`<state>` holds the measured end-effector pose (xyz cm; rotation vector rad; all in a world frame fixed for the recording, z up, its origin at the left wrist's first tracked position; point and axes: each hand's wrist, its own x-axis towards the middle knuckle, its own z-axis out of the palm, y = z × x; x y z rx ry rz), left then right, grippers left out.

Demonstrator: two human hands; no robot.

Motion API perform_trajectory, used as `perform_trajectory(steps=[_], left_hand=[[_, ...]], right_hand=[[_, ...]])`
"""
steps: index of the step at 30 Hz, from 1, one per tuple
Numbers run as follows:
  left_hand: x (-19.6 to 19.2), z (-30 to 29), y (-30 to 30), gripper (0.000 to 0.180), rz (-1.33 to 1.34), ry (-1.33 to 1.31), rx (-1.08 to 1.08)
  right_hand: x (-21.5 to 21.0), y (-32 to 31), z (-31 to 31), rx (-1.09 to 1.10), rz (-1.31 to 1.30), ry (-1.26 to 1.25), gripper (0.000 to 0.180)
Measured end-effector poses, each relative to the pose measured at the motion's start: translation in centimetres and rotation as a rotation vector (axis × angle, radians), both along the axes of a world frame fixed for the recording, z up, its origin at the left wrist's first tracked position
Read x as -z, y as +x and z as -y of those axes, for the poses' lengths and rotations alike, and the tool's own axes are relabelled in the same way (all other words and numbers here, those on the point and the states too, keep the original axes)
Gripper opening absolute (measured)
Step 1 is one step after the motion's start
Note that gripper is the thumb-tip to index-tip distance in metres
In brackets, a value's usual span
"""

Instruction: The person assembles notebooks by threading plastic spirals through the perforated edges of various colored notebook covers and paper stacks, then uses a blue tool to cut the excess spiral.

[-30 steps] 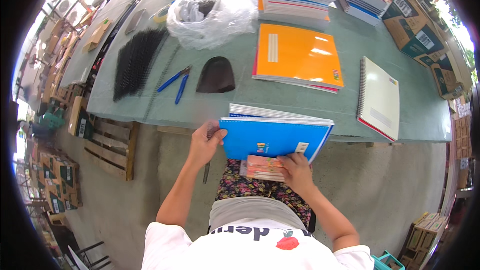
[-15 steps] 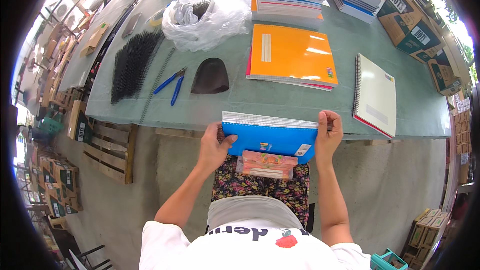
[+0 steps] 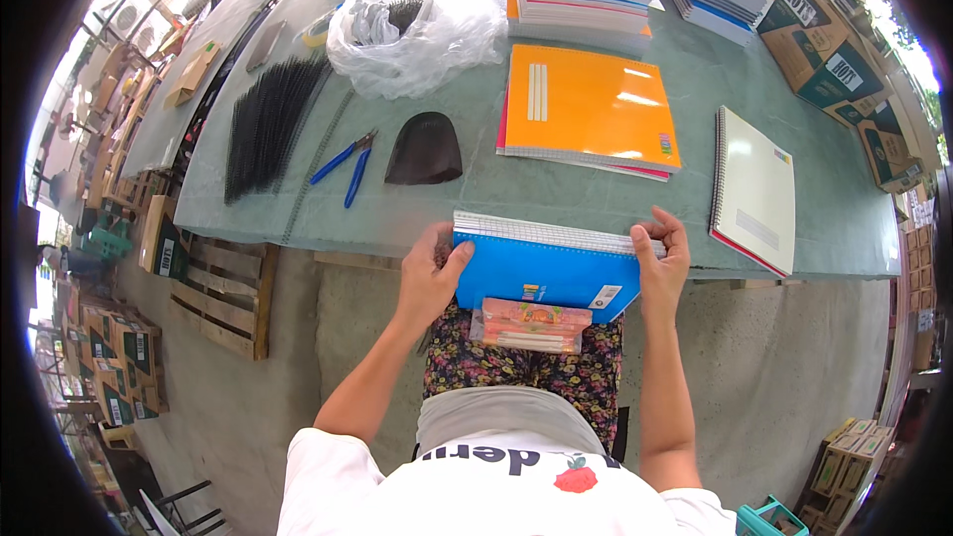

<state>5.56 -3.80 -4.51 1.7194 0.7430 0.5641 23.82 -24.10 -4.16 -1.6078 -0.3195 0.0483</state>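
Observation:
A blue-covered notebook (image 3: 551,273) with a row of punched holes along its upper edge is held upright at the table's front edge, its white pages fanned a little behind the cover. My left hand (image 3: 434,276) grips its left end, thumb in front and fingers behind. At the right end, my right hand (image 3: 663,263) has its thumb on the top corner and its fingers curled around the side. A pink patterned packet (image 3: 534,326) lies on my lap, just below the notebook. The orange notebooks (image 3: 594,104) lie flat beyond it, with a spiral-bound cream notebook (image 3: 754,189) to the right.
Black binding coils (image 3: 273,124), blue-handled pliers (image 3: 344,169), a dark curved plate (image 3: 425,149) and a clear plastic bag (image 3: 417,35) lie on the green table (image 3: 318,203). Stacked books (image 3: 581,10) stand at the back. Cardboard boxes (image 3: 829,50) sit at the far right.
The notebook has shifted slightly right and tilted, showing more of its blue cover. My right thumb has come onto its top corner, with the fingers lifted a little higher.

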Motion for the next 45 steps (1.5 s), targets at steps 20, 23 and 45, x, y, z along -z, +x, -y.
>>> perform_trajectory(steps=[20,23,45], left_hand=[[-0.2,-0.7,-0.7,0.042,-0.182,0.474,0.136],[0.1,-1.7,-2.1,0.045,-0.221,0.358,0.147],[1.9,0.5,-2.5,0.052,-0.043,0.303,0.106]], right_hand=[[1.3,-2.0,-0.1,0.152,0.023,-0.128,0.038],[1.0,-2.2,-0.5,0.122,0.185,-0.183,0.049],[-1.5,0.0,-0.6,-0.077,0.342,-0.260,0.016]])
